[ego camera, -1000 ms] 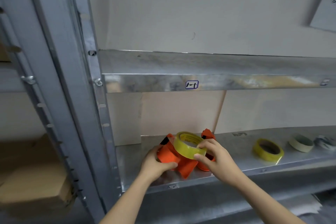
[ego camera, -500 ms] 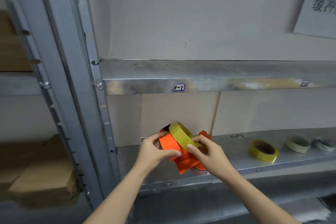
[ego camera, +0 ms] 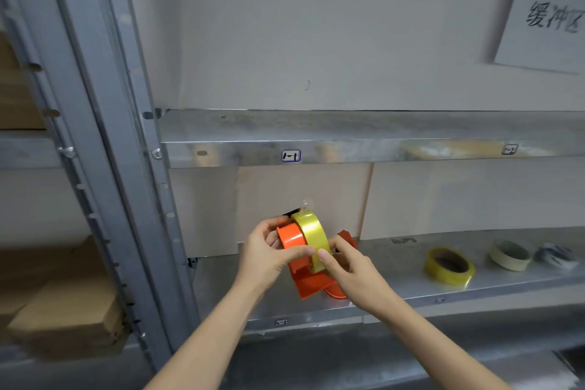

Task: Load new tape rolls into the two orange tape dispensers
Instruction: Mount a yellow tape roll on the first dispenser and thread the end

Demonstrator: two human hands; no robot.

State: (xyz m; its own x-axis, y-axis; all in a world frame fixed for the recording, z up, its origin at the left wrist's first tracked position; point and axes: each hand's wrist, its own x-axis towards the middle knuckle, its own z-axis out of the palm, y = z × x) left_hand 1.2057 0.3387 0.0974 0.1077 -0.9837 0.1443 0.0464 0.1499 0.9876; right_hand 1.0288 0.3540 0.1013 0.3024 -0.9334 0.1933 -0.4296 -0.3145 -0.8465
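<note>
Over the metal shelf [ego camera: 395,282], my left hand [ego camera: 266,255] grips an orange tape dispenser [ego camera: 292,239] by its rounded top. My right hand [ego camera: 346,272] pinches a yellow tape roll [ego camera: 311,229] that stands on edge against the dispenser's right side. The dispenser's orange handle [ego camera: 311,286] hangs below my hands. A second orange dispenser [ego camera: 348,237] lies behind my right hand, mostly hidden. Another yellow tape roll [ego camera: 449,266] lies flat on the shelf to the right.
A cream tape roll [ego camera: 509,255] and a white patterned roll [ego camera: 557,255] lie further right on the shelf. An upper shelf [ego camera: 348,149] hangs above. A steel upright [ego camera: 104,168] stands left, with cardboard boxes [ego camera: 69,310] beyond it. A paper sign [ego camera: 547,25] is on the wall.
The yellow roll has turned from lying tilted over the dispenser to standing on edge beside it. Both hands have lifted the dispenser a little.
</note>
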